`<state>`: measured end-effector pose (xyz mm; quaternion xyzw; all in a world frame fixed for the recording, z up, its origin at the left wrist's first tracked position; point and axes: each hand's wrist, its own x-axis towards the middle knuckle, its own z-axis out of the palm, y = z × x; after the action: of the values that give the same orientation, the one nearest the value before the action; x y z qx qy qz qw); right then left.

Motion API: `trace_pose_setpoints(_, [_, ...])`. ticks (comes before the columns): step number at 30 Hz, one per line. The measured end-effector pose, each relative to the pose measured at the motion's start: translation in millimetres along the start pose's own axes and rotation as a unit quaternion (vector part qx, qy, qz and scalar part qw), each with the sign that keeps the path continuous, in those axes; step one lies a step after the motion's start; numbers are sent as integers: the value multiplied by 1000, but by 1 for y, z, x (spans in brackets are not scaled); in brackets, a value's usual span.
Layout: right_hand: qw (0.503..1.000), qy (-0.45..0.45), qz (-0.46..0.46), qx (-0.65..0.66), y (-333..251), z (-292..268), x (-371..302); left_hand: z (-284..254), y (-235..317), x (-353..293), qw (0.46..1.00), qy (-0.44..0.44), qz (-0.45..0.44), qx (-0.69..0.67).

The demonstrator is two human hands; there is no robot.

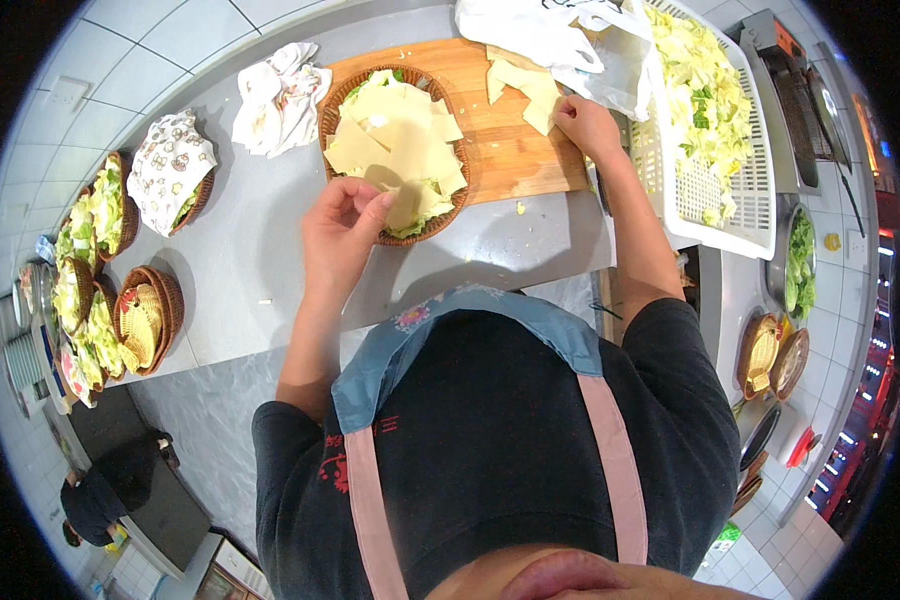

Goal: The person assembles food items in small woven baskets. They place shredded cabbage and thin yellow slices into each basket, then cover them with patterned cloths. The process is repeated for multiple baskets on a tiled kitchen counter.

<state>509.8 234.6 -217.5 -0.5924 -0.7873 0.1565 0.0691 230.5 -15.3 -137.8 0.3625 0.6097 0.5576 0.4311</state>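
On the left of the grey counter [240, 250], a cloth with small patterns on white [170, 165] covered a woven basket; a crumpled, stained white cloth [280, 100] lay farther right. The left hand [348, 225] was at the near-left side of a round brown wicker basket [328, 116], thumb and forefinger drawn narrow; I could not tell whether they pinched anything. Inside, thin pale-yellow sheets [395, 130] overlapped on green leaves. Sheets reached the right rim, so a knock might have slid one off. On the wooden board [510, 165], loose pale-yellow pieces [523, 88] lay by the right hand [587, 127], whose fingers were gathered at their edge, the grip itself unclear. Pulling one corner could have torn a piece, and the white plastic bag [530, 30] close above might have snagged it. Farthest right stood a white slatted crate [720, 238] of yellow-green leaves.
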Motion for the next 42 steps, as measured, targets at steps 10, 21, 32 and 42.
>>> trace_pose_setpoints(10, [997,69,-22,30,5,9,-5,11,4,-2,998,-63,3,-8])
trace_pose_setpoints(21, [993,-40,2,107,11,-6,2,15,3,-3,993,-107,35,27])
trace_pose_setpoints(32, [787,-276,-90,544,-33,-87,-39,33,21,6,981,-185,45,41])
trace_pose_setpoints(42, [707,-473,-285,442,-136,-129,-58,31,22,18,917,-315,-154,-189])
